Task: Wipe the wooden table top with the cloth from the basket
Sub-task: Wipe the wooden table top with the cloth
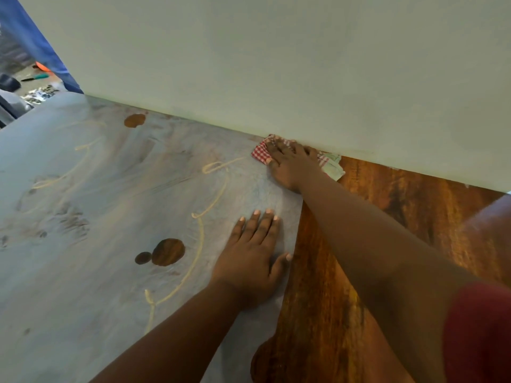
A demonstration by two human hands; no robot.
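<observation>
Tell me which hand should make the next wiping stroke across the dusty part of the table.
The right hand. It presses the cloth on the table beside the wall, at the edge of the grey dust. The left hand lies flat on the dust, holding nothing.

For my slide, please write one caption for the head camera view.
Right hand presses a red-checked cloth on the dusty wooden table top by the wall; left hand rests flat.

Glossy wooden table top, checked woven cloth
</observation>
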